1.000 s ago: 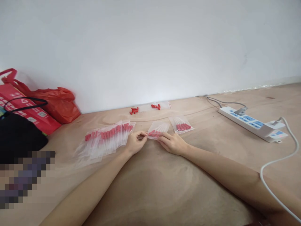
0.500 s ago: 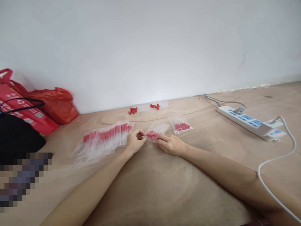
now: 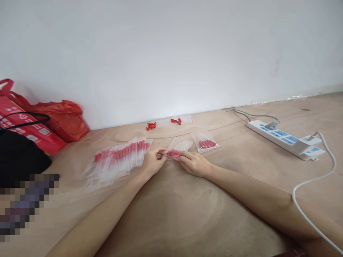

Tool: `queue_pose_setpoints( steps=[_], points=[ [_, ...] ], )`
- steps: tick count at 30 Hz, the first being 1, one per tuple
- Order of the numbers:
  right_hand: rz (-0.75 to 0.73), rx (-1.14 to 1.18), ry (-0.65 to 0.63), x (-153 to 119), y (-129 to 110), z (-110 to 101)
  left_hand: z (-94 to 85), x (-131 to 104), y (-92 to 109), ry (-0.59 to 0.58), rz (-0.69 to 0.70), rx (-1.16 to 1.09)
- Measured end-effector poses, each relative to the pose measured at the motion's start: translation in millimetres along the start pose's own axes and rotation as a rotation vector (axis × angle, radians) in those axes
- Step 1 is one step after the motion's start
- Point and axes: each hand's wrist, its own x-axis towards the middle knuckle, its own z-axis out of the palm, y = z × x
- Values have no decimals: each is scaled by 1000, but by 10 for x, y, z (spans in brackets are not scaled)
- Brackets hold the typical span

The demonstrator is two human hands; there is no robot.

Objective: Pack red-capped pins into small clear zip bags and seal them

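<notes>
Head: L hand (image 3: 153,162), R hand (image 3: 195,164) pinch bag (image 3: 178,145)

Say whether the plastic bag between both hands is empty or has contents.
Has contents: red-ended pieces show through the clear plastic bag.

Bare left hand (image 3: 153,163): fingers, curled in half second earlier, straightened toward left edge of small flat clear plastic bag (image 3: 182,144) of red-ended pieces (image 3: 173,152). Bare right hand (image 3: 196,164): bent fingers flattened over bag's near edge. View swung slightly rightward.
</notes>
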Motion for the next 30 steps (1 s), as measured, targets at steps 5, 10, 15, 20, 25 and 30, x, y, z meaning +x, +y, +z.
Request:
queue_pose_setpoints(
  steps=[5,10,15,20,25,30],
  points=[
    [-21,-3,-1,3,-5,-4,30,-10,-6,23,-2,51],
    [6,-28,-15,4,10,1,-7,-8,-50,40,72,185],
    [30,-12,-9,2,22,8,-66,33,-44,-95,249,329],
    [54,27,6,2,8,4,-69,58,-50,-109,314,377],
    [145,44,-58,-1,24,12,-57,62,-94,-127,405,455],
    [282,132,-147,-10,73,25,-79,51,-57,-241,476,480]
  ],
)
